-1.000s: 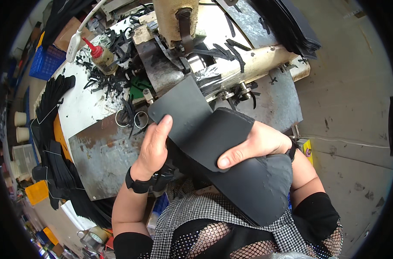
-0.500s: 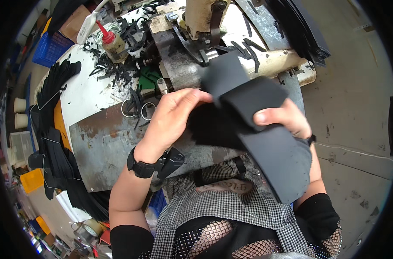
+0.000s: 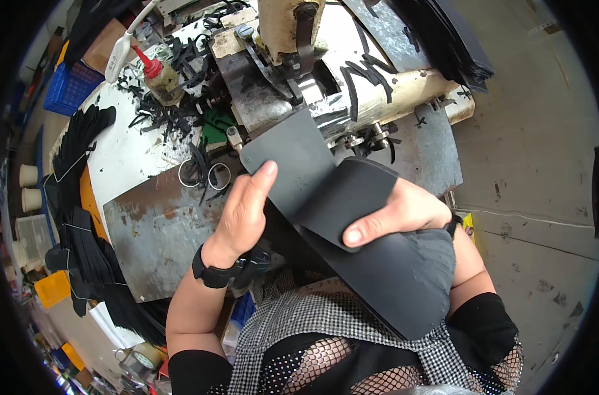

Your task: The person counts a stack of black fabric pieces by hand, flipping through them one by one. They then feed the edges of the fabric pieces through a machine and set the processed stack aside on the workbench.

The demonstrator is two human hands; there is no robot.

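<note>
A large dark grey sheet of flexible material (image 3: 352, 217) is folded over itself in front of me, its upper flap pointing at the sewing machine (image 3: 299, 59). My left hand (image 3: 243, 210) grips its left edge, thumb on top. My right hand (image 3: 398, 214) pinches the folded part from the right, thumb pressing on the upper layer. The sheet's lower end hangs down over my lap.
Black strip offcuts (image 3: 174, 118) litter the white table. A glue bottle with a red nozzle (image 3: 156, 71) stands at the back left. Scissors (image 3: 204, 174) lie beside my left hand. A rusty metal plate (image 3: 154, 230) covers the bench front. Stacked black pieces (image 3: 82, 217) hang at the left.
The view has shifted slightly down and the folded sheet has dropped a little away from the machine. Both hands keep their hold on it.
</note>
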